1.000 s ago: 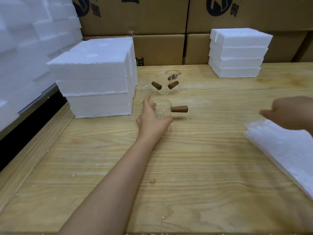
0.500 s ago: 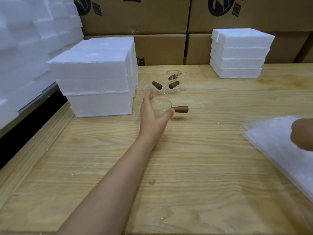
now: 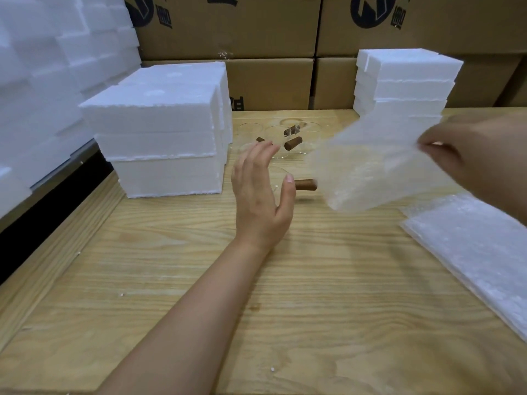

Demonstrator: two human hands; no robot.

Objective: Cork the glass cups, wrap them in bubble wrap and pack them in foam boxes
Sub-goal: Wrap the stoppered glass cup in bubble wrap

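A clear glass cup with a brown wooden handle stands on the wooden table. My left hand is right in front of it, fingers straight and thumb beside the cup; I see no grip on the glass. My right hand pinches one sheet of bubble wrap by its edge and holds it in the air, right of the cup. More glass cups with wooden handles stand behind. Two stacked white foam boxes sit at the left.
A pile of bubble wrap sheets lies at the table's right edge. A stack of flat foam pieces stands at the back right. Cardboard boxes line the back, and more foam is piled at the far left.
My right hand went to the bubble wrap pile and has lifted one sheet up and left toward the cup. My left hand's fingers have straightened off the cup.
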